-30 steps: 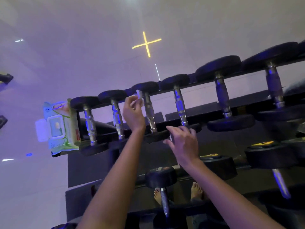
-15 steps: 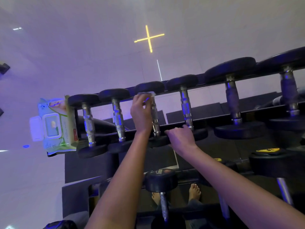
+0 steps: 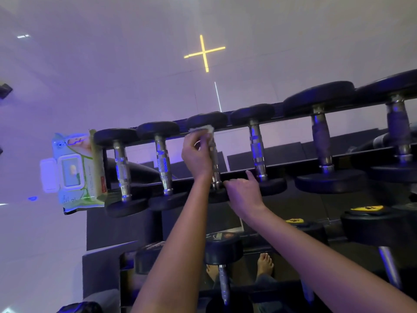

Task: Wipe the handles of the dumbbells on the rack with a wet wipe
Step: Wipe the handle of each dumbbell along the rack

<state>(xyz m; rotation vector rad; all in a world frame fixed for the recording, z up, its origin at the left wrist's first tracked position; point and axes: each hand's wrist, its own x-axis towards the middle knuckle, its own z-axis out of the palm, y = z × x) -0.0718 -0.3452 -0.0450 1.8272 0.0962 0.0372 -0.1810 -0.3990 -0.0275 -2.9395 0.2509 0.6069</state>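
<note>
A row of black dumbbells with chrome handles lies across the top tier of the dark rack (image 3: 282, 168). My left hand (image 3: 197, 154) wraps a white wet wipe (image 3: 203, 129) around the upper end of the third dumbbell's handle (image 3: 215, 168). My right hand (image 3: 242, 192) rests on that dumbbell's near head (image 3: 217, 196), fingers curled over it and the index finger pointing up. To the left lie the first dumbbell (image 3: 121, 168) and the second dumbbell (image 3: 163, 166); to the right is the fourth dumbbell (image 3: 257, 150).
A green and white wet wipe pack (image 3: 74, 170) leans at the rack's left end. Bigger dumbbells (image 3: 322, 143) fill the right of the top tier. A lower tier holds more dumbbells (image 3: 222, 247). My bare feet (image 3: 265, 263) stand below on the floor.
My left hand has closed the wipe around the third handle's top. My right hand came down from the air onto the same dumbbell's near head. The camera moved closer.
</note>
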